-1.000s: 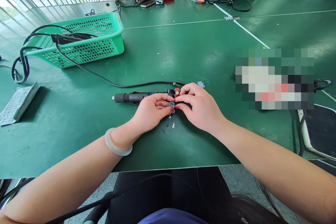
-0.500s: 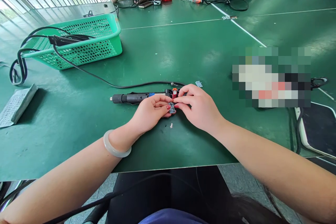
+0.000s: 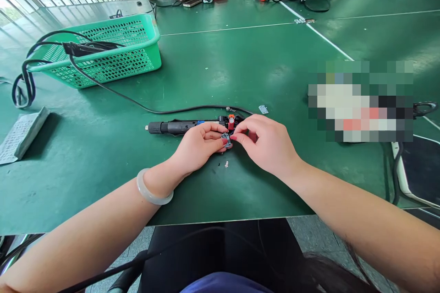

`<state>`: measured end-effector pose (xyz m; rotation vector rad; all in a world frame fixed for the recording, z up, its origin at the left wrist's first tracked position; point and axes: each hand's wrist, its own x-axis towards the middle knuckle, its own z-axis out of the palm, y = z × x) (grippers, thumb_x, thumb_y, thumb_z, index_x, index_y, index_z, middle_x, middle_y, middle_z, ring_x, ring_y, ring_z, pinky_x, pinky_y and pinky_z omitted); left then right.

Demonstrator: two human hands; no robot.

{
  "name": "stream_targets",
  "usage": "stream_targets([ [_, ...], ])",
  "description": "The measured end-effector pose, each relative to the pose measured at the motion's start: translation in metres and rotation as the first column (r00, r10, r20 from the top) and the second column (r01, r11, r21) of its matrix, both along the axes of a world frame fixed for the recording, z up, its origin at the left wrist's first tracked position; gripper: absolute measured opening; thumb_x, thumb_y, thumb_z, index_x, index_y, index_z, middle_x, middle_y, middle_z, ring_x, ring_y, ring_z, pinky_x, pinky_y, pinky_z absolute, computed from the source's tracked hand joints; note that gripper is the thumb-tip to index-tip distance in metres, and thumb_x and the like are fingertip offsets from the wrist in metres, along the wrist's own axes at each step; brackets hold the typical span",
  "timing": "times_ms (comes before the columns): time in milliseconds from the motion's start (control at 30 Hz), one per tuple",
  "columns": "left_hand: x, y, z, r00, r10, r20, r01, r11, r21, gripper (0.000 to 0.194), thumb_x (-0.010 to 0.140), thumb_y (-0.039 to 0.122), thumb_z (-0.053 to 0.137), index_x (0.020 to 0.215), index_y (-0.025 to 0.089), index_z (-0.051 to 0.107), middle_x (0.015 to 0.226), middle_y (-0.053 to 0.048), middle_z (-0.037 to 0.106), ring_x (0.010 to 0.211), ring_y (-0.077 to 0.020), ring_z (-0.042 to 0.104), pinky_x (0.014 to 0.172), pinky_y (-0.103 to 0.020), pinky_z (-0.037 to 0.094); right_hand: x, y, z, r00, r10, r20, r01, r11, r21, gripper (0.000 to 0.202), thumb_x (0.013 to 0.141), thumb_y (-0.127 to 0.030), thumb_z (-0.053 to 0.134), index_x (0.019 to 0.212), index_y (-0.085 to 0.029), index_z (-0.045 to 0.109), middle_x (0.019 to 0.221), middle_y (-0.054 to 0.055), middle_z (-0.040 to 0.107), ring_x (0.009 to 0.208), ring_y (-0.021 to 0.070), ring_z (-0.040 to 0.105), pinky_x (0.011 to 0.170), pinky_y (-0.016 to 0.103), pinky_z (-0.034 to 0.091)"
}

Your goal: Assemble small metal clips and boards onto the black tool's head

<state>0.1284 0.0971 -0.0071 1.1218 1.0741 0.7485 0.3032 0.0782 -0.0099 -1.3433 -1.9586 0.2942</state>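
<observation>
My left hand pinches a small grey plastic part between thumb and fingers. My right hand is closed, its thumb and index fingertip together at the part's right edge; whatever is between them is too small to make out. Just behind both hands lies a black rod-shaped tool with an exposed inner section and a red-orange piece on it. Its right end is hidden by my right hand. A tiny pale piece is on the table in front of my fingers.
A black cable runs from a green basket towards the tool. Another small grey part lies behind my right hand. A wrapped block is at left, a blurred patch at right. Two people sit across the green table.
My right hand has shifted slightly right, its fingers more curled into a pinch. The left hand still holds the grey part. Across the table, the right-hand person's hand has left the dark cable.
</observation>
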Motion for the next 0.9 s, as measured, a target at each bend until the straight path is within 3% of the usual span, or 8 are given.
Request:
stream_targets([
  [267, 0.0019, -0.0002, 0.0002, 0.998, 0.009, 0.058, -0.009, 1.000, 0.006, 0.024, 0.073, 0.012, 0.070, 0.095, 0.014, 0.062, 0.081, -0.002, 0.072, 0.071, -0.0099, 0.067, 0.075, -0.027, 0.056, 0.0015, 0.0011, 0.0011, 0.993, -0.026, -0.119, -0.012, 0.951, -0.309, 0.017, 0.081, -0.032, 0.063, 0.079, -0.022, 0.076, 0.074, 0.002, 0.073, 0.061, 0.0165, 0.062, 0.060, 0.030, 0.044],
  [433, 0.0023, -0.0008, 0.0004, 0.998, 0.017, 0.058, -0.019, 0.999, 0.039, 0.021, 0.073, 0.010, 0.069, 0.093, 0.014, 0.063, 0.080, -0.002, 0.071, 0.073, -0.0103, 0.067, 0.075, -0.027, 0.056, 0.0022, 0.0028, 0.0045, 0.973, -0.072, -0.218, -0.035, 0.892, -0.450, 0.021, 0.080, -0.037, 0.063, 0.077, -0.021, 0.076, 0.050, -0.002, 0.062, 0.044, 0.0120, 0.052, 0.051, 0.027, 0.039],
  [667, 0.0029, -0.0010, 0.0011, 1.000, 0.025, 0.005, -0.026, 0.996, 0.080, 0.020, 0.075, 0.012, 0.067, 0.095, 0.014, 0.064, 0.076, -0.001, 0.071, 0.069, -0.0096, 0.066, 0.074, -0.027, 0.056, 0.0028, 0.0045, 0.0032, 0.934, -0.098, -0.344, -0.097, 0.857, -0.506, 0.025, 0.076, -0.042, 0.065, 0.073, -0.018, 0.074, 0.045, -0.003, 0.057, 0.041, 0.0099, 0.049, 0.048, 0.025, 0.036],
  [900, 0.0009, -0.0037, 0.0002, 0.991, 0.006, -0.135, 0.026, 0.971, 0.236, 0.022, 0.078, 0.018, 0.065, 0.099, 0.015, 0.065, 0.078, -0.002, 0.070, 0.070, -0.0117, 0.066, 0.076, -0.028, 0.056, 0.0041, 0.0052, 0.0022, 0.907, -0.134, -0.400, -0.147, 0.790, -0.596, 0.031, 0.073, -0.047, 0.068, 0.076, -0.016, 0.072, 0.048, -0.001, 0.060, 0.034, 0.0065, 0.041, 0.037, 0.022, 0.031],
])
